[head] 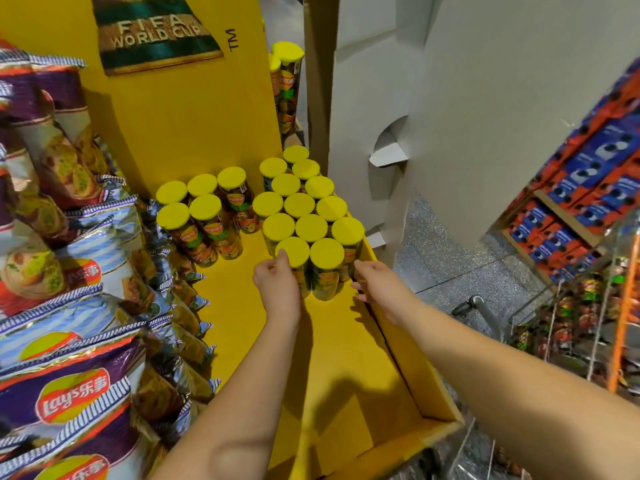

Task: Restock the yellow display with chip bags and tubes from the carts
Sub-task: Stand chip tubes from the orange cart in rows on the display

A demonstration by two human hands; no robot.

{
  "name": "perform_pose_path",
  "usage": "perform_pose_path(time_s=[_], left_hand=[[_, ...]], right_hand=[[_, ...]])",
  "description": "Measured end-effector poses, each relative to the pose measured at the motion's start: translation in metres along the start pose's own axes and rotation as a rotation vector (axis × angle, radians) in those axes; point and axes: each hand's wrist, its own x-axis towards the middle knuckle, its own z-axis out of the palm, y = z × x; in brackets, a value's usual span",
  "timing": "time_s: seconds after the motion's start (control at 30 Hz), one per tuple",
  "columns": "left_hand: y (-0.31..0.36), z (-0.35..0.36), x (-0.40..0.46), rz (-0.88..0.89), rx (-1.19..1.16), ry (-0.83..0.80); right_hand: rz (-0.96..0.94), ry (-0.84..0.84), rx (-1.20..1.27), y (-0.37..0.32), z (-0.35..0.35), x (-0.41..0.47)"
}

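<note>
Head: left hand [277, 284] apparently grips tube [294, 263].

Speckled grey floor [429, 237], pale cardboard panel [485, 98], stocked shelves [571, 202] right.

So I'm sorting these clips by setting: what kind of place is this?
Most likely a supermarket aisle: a yellow display with rows of chip tubes, stacked chip bags beside it, and shelves of boxed goods across the floor.
</note>
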Motion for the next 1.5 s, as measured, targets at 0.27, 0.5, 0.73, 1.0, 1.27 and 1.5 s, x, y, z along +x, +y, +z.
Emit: perform_pose_path(time_s=[0.27,0.5,0.73,1.0,1.27,1.5], left_hand=[[0.078,0.092,-0.126,0.326,0.076,-0.583],[0.042,0.217,-0.277,0.351,0.317,-1.046],[-0.042,0.310,-0.391,0.364,0.636,-1.306],[-0.103,0.411,-0.461,-0.112,0.750,-1.220],[-0.151,0.481,-0.497,-0.536,0.247,-0.797],[-0.160,0.494,-0.507,-0.651,0.060,-0.608]], right_hand=[[-0.237,0.203,-0.033,-0.027,-0.127,-0.107],[-0.232,0.539,-0.137,0.054,-0.285,-0.203],[0.016,0.823,-0.081,0.171,-0.420,-0.250],[0.089,0.976,-0.096,0.205,-0.542,-0.228],[0.290,0.850,-0.118,0.215,-0.588,-0.178],[0.357,0.799,-0.071,0.209,-0.600,-0.171]])
